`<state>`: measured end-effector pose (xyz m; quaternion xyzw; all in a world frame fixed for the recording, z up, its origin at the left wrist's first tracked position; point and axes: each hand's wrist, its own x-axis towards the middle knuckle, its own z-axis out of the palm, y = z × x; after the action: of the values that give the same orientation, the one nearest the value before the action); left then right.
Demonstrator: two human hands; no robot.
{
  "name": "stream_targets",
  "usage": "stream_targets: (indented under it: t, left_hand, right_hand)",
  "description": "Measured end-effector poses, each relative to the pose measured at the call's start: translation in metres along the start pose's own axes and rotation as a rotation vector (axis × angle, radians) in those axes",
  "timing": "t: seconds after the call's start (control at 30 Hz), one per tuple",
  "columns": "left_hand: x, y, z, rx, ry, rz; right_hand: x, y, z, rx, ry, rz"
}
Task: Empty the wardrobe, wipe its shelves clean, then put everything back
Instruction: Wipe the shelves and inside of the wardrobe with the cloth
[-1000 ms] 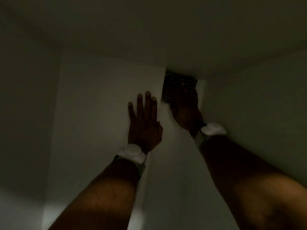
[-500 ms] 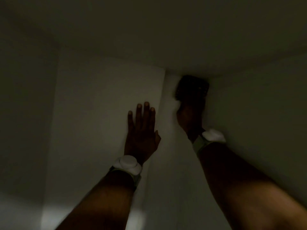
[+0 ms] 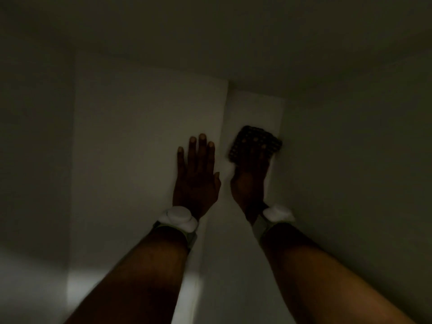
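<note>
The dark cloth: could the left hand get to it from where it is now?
Probably yes. The left hand lies flat on the white panel just beside the cloth, which the right hand presses; only the panel's edge lies between them.

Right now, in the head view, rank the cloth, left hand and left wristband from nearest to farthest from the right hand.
1. cloth: pressed under the right hand.
2. left hand: beside it, left.
3. left wristband: lower left.
</note>
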<state>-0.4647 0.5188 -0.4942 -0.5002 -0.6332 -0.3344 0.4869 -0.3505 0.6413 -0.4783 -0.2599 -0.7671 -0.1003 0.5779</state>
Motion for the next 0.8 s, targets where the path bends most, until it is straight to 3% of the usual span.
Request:
stream_targets:
  t: [0.1, 0.27, 0.4, 0.5, 0.6, 0.67, 0.8]
  left_hand:
    - [-0.006, 0.000, 0.004, 0.011, 0.035, 0.025]
    - [-0.022, -0.002, 0.000, 0.019, -0.011, 0.027]
    - [-0.032, -0.004, 0.005, -0.016, -0.003, 0.034]
    - [-0.035, -0.003, 0.005, 0.020, -0.006, 0.035]
    - [-0.052, 0.001, 0.002, 0.019, -0.058, 0.017]
    - [-0.072, 0.002, 0.004, 0.012, -0.091, 0.010]
    - [-0.104, 0.006, 0.010, -0.003, -0.129, -0.015]
  right_hand:
    - [-0.037, -0.005, 0.017, -0.078, -0.148, -0.248]
    - [-0.048, 0.004, 0.001, 0.044, 0.033, 0.176]
    - [-0.076, -0.044, 0.036, 0.049, -0.022, 0.032]
    - [-0.085, -0.017, 0.032, 0.043, -0.112, -0.010]
    - [-0.104, 0.017, 0.014, 0.074, -0.027, 0.187]
    - [-0.119, 0.002, 0.020, 0.090, -0.002, 0.255]
    - [-0.158, -0.016, 0.059, 0.005, -0.113, -0.071]
